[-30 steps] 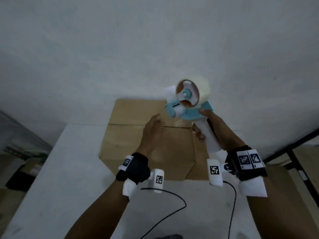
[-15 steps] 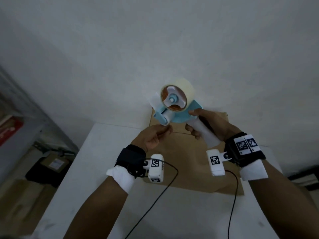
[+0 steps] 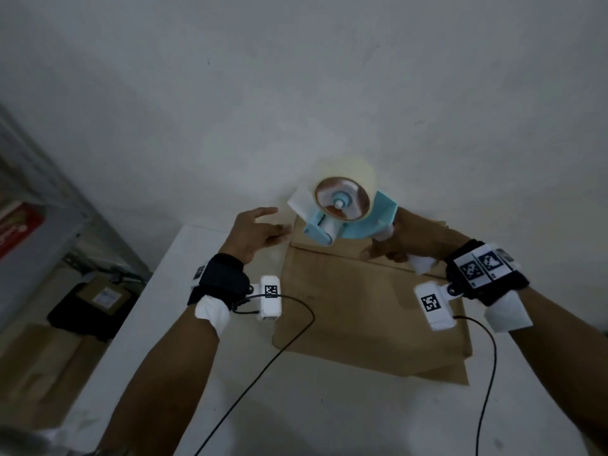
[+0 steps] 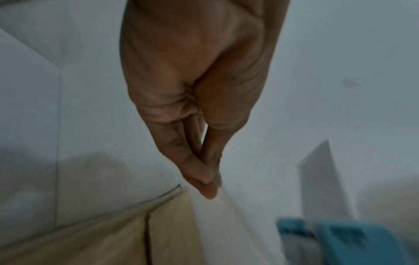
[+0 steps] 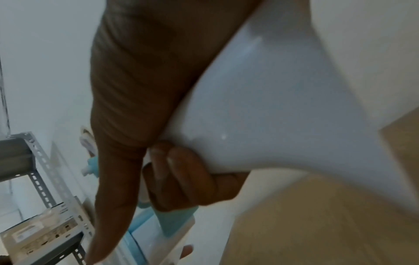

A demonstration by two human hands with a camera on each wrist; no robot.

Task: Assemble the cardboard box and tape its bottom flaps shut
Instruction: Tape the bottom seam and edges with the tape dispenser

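Note:
A flattened brown cardboard box (image 3: pixel 362 307) lies on the white table (image 3: pixel 158 340). Over its far edge, my right hand (image 3: pixel 385 251) grips the white handle (image 5: pixel 260 116) of a blue tape dispenser (image 3: pixel 342 212) that carries a roll of clear tape. My left hand (image 3: pixel 279 230) is just left of the dispenser's mouth. In the left wrist view its thumb and fingertips (image 4: pixel 209 186) pinch together, and a faint clear strip runs from them toward the dispenser (image 4: pixel 340 238). The box (image 4: pixel 113 238) lies below them.
A white wall rises right behind the table. A grey metal shelf (image 5: pixel 34 161) with packages stands to the left, and boxes and a dark bag (image 3: pixel 88 301) sit on the floor there. Black cables (image 3: pixel 263 373) from the wrist cameras trail over the near tabletop.
The left hand has drawn a little leftward from the dispenser's mouth, fingers still pinched. The dispenser has shifted right over the box's far edge, and the head view has swung.

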